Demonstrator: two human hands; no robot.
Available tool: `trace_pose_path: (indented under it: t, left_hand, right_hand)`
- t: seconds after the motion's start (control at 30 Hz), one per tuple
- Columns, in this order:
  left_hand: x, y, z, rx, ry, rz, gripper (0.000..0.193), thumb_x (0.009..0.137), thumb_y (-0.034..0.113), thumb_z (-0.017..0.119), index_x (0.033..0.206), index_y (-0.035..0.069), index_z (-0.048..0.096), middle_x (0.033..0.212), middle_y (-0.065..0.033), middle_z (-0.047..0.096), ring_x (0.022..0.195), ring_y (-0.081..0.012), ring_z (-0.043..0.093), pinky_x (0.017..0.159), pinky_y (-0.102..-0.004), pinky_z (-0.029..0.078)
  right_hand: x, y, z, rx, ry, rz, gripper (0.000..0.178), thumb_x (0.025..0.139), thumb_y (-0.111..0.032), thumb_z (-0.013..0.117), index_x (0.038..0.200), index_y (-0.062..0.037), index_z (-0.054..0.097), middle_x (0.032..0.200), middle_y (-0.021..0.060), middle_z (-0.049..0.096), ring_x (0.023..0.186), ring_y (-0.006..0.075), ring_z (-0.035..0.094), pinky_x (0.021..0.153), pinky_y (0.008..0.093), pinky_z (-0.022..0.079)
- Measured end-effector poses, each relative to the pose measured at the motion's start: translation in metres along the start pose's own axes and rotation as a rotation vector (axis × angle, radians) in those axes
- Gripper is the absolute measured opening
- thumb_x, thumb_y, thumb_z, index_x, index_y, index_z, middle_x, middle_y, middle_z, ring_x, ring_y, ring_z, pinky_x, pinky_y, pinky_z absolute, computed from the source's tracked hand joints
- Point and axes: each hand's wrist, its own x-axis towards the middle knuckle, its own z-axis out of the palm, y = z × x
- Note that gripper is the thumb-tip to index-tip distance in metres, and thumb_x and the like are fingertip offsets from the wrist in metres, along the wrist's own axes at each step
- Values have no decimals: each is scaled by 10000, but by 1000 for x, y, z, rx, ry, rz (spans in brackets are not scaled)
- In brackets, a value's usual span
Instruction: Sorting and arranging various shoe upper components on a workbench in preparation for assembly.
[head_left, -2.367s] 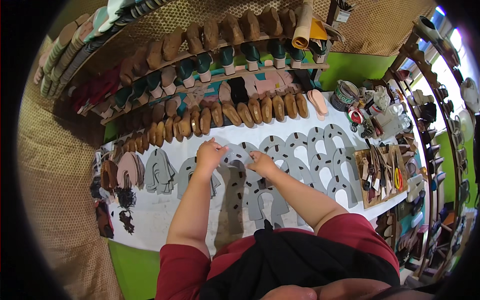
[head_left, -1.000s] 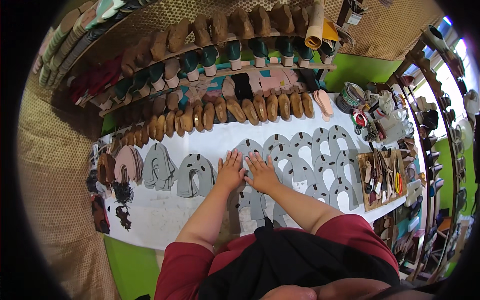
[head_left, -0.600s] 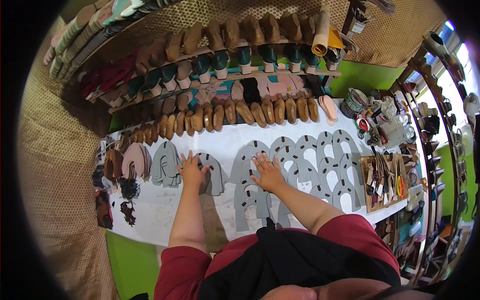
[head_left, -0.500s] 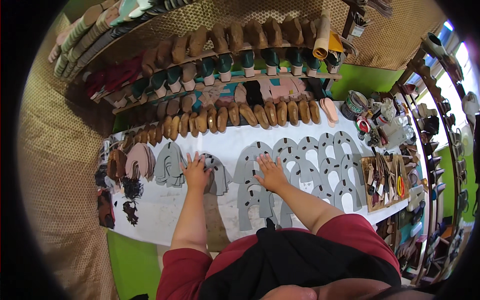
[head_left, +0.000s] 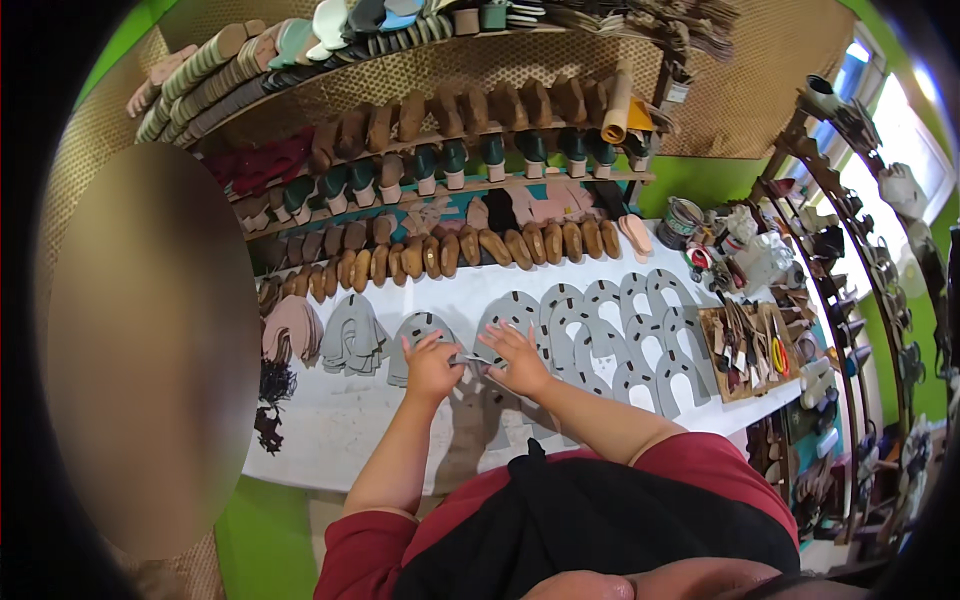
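My left hand (head_left: 432, 370) is over the lower right of a stack of grey arch-shaped pieces (head_left: 420, 323), its thumb turned inward. Close beside it, my right hand (head_left: 517, 362) lies across another grey arch-shaped piece in the laid-out group (head_left: 573, 322), with several fingers pointing away from me. A thin grey edge (head_left: 470, 359) shows between the two thumbs, and both hands appear to pinch it. The palms hide most of that part. Small dark patches mark the tops and legs of the laid-out arches.
Left are another grey stack (head_left: 352, 335), pink arch pieces (head_left: 291, 328) and dark scraps (head_left: 270, 385). Wooden shoe lasts (head_left: 470, 246) line the back. A tool board (head_left: 738, 375) with scissors and a can (head_left: 682, 220) stand right. A blurred oval (head_left: 150, 350) covers the far left.
Both hands have come closer together; the left moved right and the fingers, flat before, now meet at a grey edge. The view has shifted, and a blurred oval has appeared on the left.
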Motion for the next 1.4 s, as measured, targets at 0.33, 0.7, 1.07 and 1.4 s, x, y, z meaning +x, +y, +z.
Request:
trace_pose_path:
  t: [0.33,0.7,1.07,1.4]
  left_hand:
    - [-17,107,-14,-186,-216,203,437,782,309,792,1157,128,661,1458,-100,516,1406,-360,387,1139,-650,183]
    - [-16,108,84,98,-417,-46,803,849,495,682,1522,190,370,1642,-143,186,1519,-400,105,1157,-655,145]
    - [2,143,167,309,-710,-12,861,872,585,618,1581,278,237,1673,-116,57,1533,-376,49,1175,-640,99]
    - [-2,131,174,270,-651,-17,835,864,540,653,1564,269,289,1660,-107,139,1524,-369,123,1160,-652,155]
  right_hand:
    - [-86,33,-137,69,86,195,176,840,-121,657,994,-140,741,973,56,733,995,276,660,1075,622,300]
    - [-103,100,-278,-73,-149,414,222,836,-194,684,1016,-69,717,895,131,719,827,269,679,793,362,517]
    - [-5,312,-206,-237,-293,488,299,788,-201,693,1066,-89,696,1037,180,699,962,369,661,841,452,518]
    - [-31,285,-167,-544,21,506,553,814,-274,693,1344,-179,564,1439,109,524,1338,332,471,1084,567,353]
